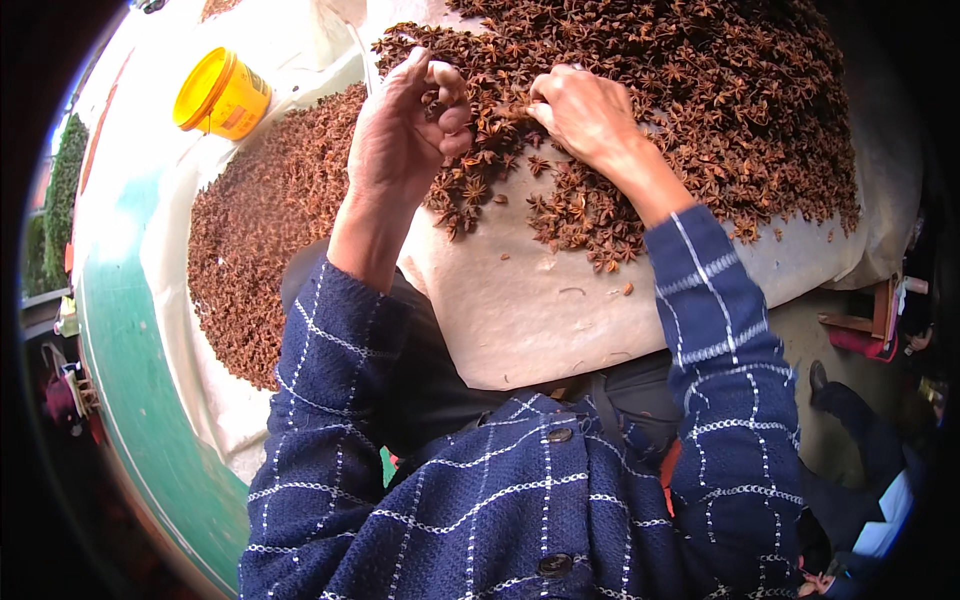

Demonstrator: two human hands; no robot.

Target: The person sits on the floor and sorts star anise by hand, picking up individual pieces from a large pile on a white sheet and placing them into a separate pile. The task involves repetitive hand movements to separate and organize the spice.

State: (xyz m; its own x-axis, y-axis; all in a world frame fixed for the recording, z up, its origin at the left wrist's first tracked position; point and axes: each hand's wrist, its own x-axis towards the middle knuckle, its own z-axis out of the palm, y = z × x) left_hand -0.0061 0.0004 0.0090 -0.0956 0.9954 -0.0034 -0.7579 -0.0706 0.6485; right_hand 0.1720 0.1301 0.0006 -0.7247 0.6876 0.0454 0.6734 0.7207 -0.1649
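Dried star anise (pixel 720 90) lies in a broad heap on a pale sheet (pixel 540 322) in front of me. My left hand (pixel 412 124) is over the left edge of the heap, palm turned up and fingers curled in. Dark pieces show in the gap by its thumb; whether they are held or lie behind is unclear. My right hand (pixel 585 112) reaches into the heap, back of the hand up, thumb and fingers bent together at the star anise. Its fingertips are partly hidden. Between the hands, a few loose stars (pixel 538 165) rest on the sheet.
Left of me spreads a second pile of smaller brown pieces (pixel 247 247) on white sheeting. Beyond it stands a yellow plastic bucket (pixel 225 94). A green floor (pixel 127 300) runs along the left. At lower right, another person's leg (pixel 855 412) and hand (pixel 817 583) show.
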